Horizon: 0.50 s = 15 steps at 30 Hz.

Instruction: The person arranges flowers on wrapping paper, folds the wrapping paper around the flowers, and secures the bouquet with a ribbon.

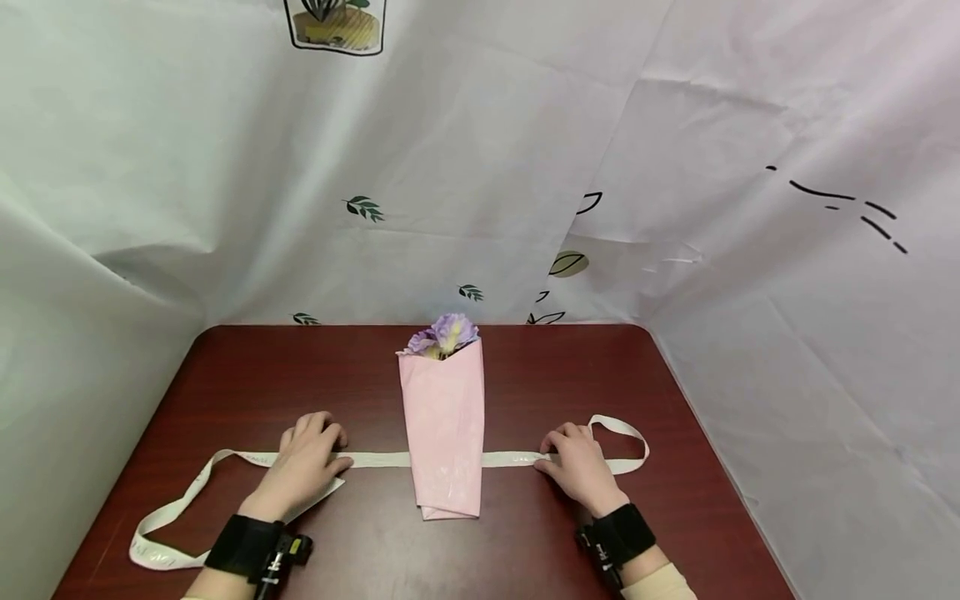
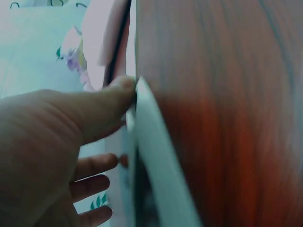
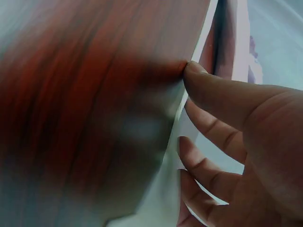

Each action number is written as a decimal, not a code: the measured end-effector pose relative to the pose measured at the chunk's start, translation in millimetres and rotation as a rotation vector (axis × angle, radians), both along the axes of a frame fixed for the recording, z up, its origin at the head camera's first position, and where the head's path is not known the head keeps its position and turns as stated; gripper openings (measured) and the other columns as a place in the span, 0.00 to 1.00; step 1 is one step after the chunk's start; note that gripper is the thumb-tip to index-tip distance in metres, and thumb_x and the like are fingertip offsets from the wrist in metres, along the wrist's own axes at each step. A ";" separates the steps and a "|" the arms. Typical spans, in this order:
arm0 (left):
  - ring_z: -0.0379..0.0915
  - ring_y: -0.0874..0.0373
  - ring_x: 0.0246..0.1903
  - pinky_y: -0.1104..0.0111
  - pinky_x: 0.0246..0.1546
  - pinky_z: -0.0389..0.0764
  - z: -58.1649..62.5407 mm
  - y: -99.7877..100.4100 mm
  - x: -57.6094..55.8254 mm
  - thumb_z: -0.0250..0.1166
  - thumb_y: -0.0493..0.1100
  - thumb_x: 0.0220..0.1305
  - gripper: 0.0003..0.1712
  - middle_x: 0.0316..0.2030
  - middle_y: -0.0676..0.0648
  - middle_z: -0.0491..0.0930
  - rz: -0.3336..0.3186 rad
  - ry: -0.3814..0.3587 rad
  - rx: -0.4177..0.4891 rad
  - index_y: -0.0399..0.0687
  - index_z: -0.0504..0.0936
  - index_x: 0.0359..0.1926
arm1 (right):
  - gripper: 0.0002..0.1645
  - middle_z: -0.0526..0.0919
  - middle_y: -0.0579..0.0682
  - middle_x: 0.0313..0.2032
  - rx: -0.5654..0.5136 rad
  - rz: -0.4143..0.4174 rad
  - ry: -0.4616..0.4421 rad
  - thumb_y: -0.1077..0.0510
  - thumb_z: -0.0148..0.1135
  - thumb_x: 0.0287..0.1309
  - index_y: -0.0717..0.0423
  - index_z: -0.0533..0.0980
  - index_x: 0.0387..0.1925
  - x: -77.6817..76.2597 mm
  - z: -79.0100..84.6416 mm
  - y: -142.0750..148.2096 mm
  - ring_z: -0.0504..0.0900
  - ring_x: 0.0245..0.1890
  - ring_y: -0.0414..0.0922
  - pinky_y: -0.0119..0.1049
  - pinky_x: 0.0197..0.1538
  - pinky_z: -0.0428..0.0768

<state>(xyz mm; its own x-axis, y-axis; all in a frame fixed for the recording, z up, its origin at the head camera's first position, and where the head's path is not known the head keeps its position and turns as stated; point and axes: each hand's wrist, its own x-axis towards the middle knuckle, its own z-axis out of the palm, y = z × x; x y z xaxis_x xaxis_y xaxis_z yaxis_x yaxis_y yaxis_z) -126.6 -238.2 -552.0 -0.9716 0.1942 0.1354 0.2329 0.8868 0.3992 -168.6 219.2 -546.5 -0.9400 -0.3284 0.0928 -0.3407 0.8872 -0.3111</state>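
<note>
A small bouquet wrapped in pink paper (image 1: 446,425), with purple flowers (image 1: 453,332) at its far end, lies at the middle of the table. A white ribbon (image 1: 381,460) with faint print runs crosswise; the bouquet hides its middle stretch, so it passes beneath. Left of the bouquet, my left hand (image 1: 300,467) pinches the ribbon between thumb (image 2: 118,92) and forefinger. My right hand (image 1: 581,467) pinches it on the other side, thumb (image 3: 203,82) against forefinger, the remaining fingers loosely bent.
The ribbon's left tail loops toward the near left part of the dark red wooden table (image 1: 360,550), and a pointed end shows by the left wrist. Its right tail makes a small loop beyond the right hand. White printed cloth (image 1: 465,167) hangs behind and beside the table.
</note>
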 end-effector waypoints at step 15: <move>0.63 0.69 0.28 0.36 0.59 0.62 18.4 -17.2 4.1 0.74 0.49 0.70 0.12 0.24 0.64 0.68 -0.104 -0.116 0.083 0.59 0.76 0.41 | 0.12 0.76 0.36 0.34 0.085 0.038 -0.080 0.49 0.77 0.64 0.42 0.79 0.37 4.1 5.0 20.1 0.74 0.43 0.45 0.58 0.50 0.69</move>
